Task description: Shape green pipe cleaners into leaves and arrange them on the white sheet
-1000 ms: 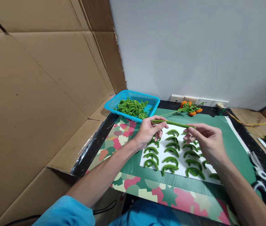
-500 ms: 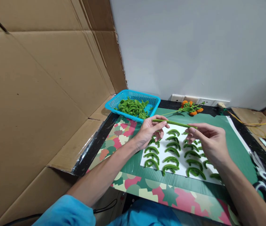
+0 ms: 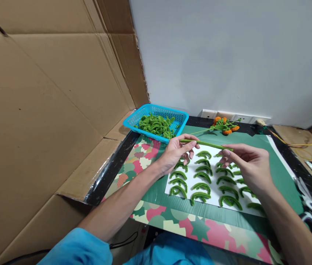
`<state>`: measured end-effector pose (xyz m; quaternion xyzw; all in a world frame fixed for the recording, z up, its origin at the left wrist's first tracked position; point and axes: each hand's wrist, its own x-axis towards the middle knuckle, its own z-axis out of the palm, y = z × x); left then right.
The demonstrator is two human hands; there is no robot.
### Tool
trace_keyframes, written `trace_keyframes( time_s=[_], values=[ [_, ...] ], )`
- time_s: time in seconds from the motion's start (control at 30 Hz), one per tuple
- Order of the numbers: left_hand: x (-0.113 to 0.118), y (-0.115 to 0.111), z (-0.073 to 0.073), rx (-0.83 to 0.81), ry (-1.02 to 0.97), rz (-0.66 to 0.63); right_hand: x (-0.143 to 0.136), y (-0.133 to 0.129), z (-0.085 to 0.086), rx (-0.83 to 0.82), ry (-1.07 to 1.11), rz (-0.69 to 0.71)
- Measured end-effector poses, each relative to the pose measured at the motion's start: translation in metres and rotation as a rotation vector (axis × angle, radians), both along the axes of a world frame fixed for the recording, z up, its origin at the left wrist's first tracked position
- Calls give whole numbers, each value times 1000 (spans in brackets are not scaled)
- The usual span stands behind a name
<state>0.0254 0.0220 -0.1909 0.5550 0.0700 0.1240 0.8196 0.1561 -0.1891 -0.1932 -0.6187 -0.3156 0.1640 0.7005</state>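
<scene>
The person's two hands meet over the table at one green fuzzy stem (image 3: 211,144), held nearly level just above the far part of a white sheet (image 3: 189,173). The left hand (image 3: 178,149) pinches its left end between thumb and fingers, the other fingers loosely curled; the right hand (image 3: 251,162) pinches its right end the same way. Between the grips, the stem's middle spans free air.

Below, curved green pieces (image 3: 202,178) lie in columns, the nearest ones close to the sheet's near edge. To the right, a wide stretch of green mat (image 3: 279,167) runs from the right hand toward scissors (image 3: 307,195) at the table's right side. On the far left, a blue basket (image 3: 183,123) of green pieces sits just beyond the left hand, close by the cardboard (image 3: 48,92). Orange flowers (image 3: 227,131) lie beyond the stem, near the wall (image 3: 227,55).
</scene>
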Motion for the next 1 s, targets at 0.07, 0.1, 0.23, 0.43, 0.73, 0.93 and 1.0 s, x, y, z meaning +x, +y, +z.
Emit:
trace_keyframes(
  time_s=[0.07,0.1,0.23,0.43,0.73,0.93,1.0],
  values=[
    [0,0,0,3,5,-9,-1,1,0,-5,-8,3],
    [0,0,0,3,9,-12,-1,2,0,-4,-11,5],
    [0,0,0,4,22,-16,-1,3,0,10,-11,14],
    [0,-5,0,16,29,-20,-7,6,-2,45,-9,31],
    [0,-8,0,1,47,-95,-20,7,-3,65,-109,51],
    [0,-7,0,-30,35,-99,-21,6,-4,14,-252,69],
    [0,-8,1,-51,34,-90,-21,5,-5,15,-265,92]
  ],
)
